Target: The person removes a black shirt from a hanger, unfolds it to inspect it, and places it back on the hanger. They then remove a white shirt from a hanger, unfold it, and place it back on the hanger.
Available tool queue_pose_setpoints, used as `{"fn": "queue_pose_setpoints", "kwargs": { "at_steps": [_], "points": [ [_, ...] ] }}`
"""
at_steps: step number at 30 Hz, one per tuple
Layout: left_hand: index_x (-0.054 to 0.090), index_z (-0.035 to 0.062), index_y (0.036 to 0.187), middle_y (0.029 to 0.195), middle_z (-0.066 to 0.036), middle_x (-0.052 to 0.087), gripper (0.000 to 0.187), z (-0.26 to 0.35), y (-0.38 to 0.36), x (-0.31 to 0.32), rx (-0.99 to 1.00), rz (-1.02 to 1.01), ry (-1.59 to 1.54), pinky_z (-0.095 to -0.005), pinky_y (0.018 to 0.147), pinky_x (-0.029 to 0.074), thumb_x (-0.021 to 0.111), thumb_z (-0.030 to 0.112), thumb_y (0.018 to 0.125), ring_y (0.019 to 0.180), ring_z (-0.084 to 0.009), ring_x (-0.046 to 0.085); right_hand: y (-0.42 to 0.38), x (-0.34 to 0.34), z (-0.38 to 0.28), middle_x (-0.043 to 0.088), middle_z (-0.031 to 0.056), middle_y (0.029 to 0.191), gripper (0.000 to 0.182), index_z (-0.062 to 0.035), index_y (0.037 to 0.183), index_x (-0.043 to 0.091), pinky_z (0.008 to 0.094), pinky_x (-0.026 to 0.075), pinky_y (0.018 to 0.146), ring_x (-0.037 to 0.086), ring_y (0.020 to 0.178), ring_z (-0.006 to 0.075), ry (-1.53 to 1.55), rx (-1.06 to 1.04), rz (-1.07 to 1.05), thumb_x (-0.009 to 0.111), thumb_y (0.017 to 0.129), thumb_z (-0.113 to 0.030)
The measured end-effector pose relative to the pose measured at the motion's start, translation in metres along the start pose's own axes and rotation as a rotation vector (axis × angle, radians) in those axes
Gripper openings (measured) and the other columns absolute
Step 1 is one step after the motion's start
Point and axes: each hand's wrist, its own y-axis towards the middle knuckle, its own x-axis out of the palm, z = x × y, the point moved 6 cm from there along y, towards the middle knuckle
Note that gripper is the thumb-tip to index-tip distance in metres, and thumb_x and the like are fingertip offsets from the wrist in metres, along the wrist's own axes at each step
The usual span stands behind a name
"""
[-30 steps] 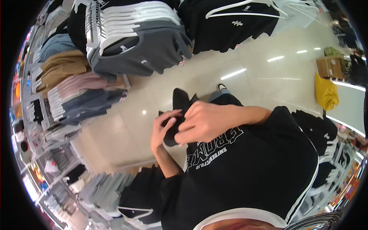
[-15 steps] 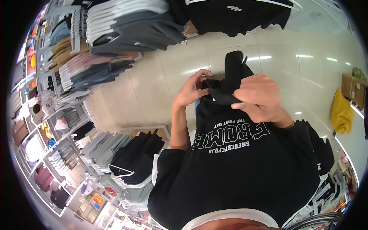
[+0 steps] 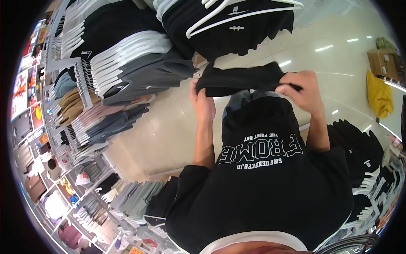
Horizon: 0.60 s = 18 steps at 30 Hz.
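A black garment (image 3: 241, 78) is stretched sideways between my two hands, in front of my waist. It looks folded into a long band; its exact kind cannot be made out. My left hand (image 3: 202, 100) grips its left end, thumb in front and fingers partly behind the cloth. At the other end, my right hand (image 3: 303, 91) is closed on the fabric, with a dark corner poking out past the fingers. Just beyond the garment hangs a black T-shirt (image 3: 262, 31) on a white hanger (image 3: 247, 17).
Racks of grey T-shirts (image 3: 148, 70) on white hangers run along the left. More black shirts (image 3: 351, 148) hang at the right. A cardboard box (image 3: 382, 63) and a yellow cloth (image 3: 379, 95) are at the far right, beside the tiled floor (image 3: 165, 131).
My hands have moved apart, and the bunched black garment is now spread out lengthwise between them. The view has shifted, showing more of the racks at the upper left.
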Motion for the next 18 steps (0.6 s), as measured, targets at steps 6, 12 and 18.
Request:
{"fn": "queue_pose_setpoints", "kwargs": {
  "at_steps": [6,12,18],
  "points": [
    [0.047,0.0032,0.095,0.096,-0.006,0.057,0.018,0.036,-0.001,0.039,-0.019,-0.079,-0.189,-0.0266,0.083,0.05,0.039,-0.011,0.088,0.089,-0.0123,0.058,0.018,-0.005,0.067,0.056,0.005,0.066,0.02,-0.0026,0.091,0.066,0.0261,0.041,0.059,0.054,0.062,0.0125,-0.037,0.357,0.248,0.07,0.087,-0.022],
    [0.046,0.005,0.092,0.092,-0.004,0.057,0.015,0.027,-0.018,0.03,0.147,-0.166,-0.034,-0.0224,0.073,0.047,0.041,-0.009,0.091,0.083,-0.0094,0.056,0.082,-0.042,0.098,0.062,0.0141,0.11,0.044,-0.005,0.118,0.059,0.0377,0.045,0.087,0.058,0.1,0.0296,-0.561,-0.041,0.563,0.073,0.085,-0.032],
    [0.046,0.0033,0.093,0.091,-0.004,0.057,0.021,0.049,-0.019,0.001,0.28,0.085,0.114,-0.0212,0.076,0.046,0.043,-0.014,0.081,0.081,-0.0082,0.055,0.102,-0.038,0.169,0.064,0.0114,0.106,0.043,-0.0054,0.108,0.063,0.042,0.043,0.09,0.057,0.099,0.0323,-0.684,0.053,0.574,0.076,0.081,-0.036]
  ]
}}
